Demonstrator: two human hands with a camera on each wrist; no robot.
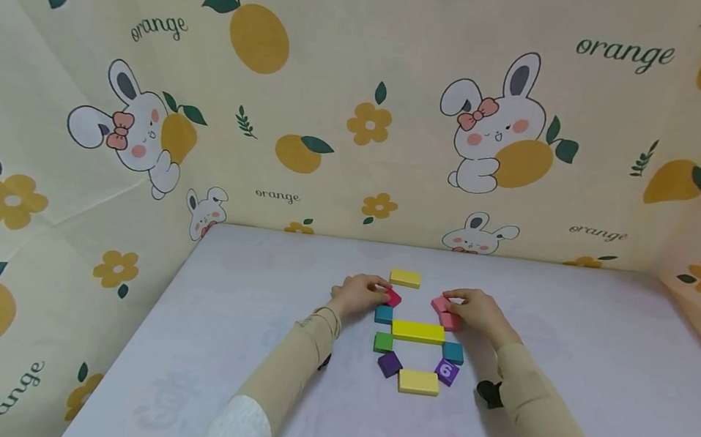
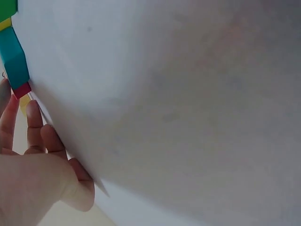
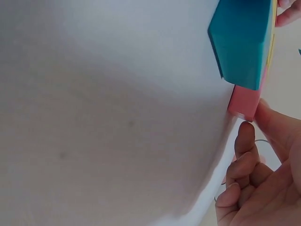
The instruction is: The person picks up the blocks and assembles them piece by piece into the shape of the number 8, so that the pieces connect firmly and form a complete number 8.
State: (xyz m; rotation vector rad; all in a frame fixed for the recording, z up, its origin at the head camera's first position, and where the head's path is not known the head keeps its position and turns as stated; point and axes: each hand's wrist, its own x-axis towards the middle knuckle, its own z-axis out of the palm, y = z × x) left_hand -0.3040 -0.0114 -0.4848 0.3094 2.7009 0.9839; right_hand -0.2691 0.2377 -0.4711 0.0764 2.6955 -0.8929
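My left hand (image 1: pixel 359 295) pinches a red block (image 1: pixel 392 298) between thumb and fingers, just above a teal block (image 1: pixel 383 315). Across from it, my right hand (image 1: pixel 477 315) pinches a tilted pink block (image 1: pixel 440 303) that sits against a second pink block (image 1: pixel 450 322). A long yellow block (image 1: pixel 418 332) lies between the two sides. In the left wrist view, fingertips are right at the red block (image 2: pixel 22 90), partly hidden behind teal. In the right wrist view, a pink block (image 3: pixel 245 101) shows beside the thumb, behind a large teal block (image 3: pixel 242 44).
Below the long block, a green block (image 1: pixel 383 342), another teal block (image 1: pixel 453 352), a plain purple block (image 1: pixel 389 365) and a purple block marked 6 (image 1: pixel 446 371) curve toward a yellow block (image 1: pixel 418 383). One more yellow block (image 1: pixel 405 279) lies at the back of the white table (image 1: pixel 207 347).
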